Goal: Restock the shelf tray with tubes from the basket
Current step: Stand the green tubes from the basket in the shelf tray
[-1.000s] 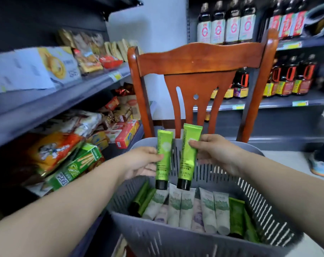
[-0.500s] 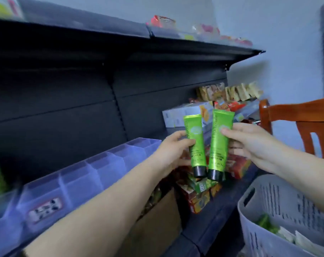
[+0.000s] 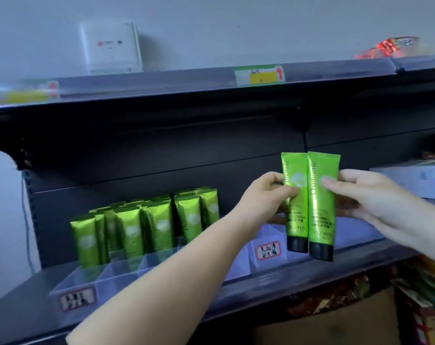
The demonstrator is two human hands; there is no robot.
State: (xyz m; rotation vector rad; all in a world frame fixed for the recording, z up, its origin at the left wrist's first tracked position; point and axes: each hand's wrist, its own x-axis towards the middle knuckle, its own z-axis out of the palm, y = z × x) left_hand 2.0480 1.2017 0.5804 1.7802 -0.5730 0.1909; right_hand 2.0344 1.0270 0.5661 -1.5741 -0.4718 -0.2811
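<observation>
Head view looks at a dark shelf (image 3: 161, 292) under a second, higher shelf (image 3: 161, 83) with yellow price labels on its front edge. A clear plastic tray (image 3: 126, 267), split into narrow lanes by dividers, runs along the lower shelf. Its left lanes hold a block of green tubes (image 3: 146, 225) standing cap-down in rows, so their printed fronts face the aisle. The lanes further right, near a red-bordered price tag (image 3: 268, 250), look unfilled, though arms and glare hide most of them, so I cannot be sure.

Both hands are raised in front of that right-hand stretch. The left hand (image 3: 266, 195) pinches the left tube (image 3: 295, 212) at mid-body between thumb and curled fingers. The right hand (image 3: 370, 197) pinches the right tube (image 3: 321, 215) the same way, thumb across the front. Both tubes hang upright, black caps down, edges touching, above the tray and not yet in it. Holding them mid-body and cap-down probably matches the stocked rows, so each can drop straight into a lane without turning.

A white box (image 3: 110, 47) sits on the top shelf. The basket is out of view.
</observation>
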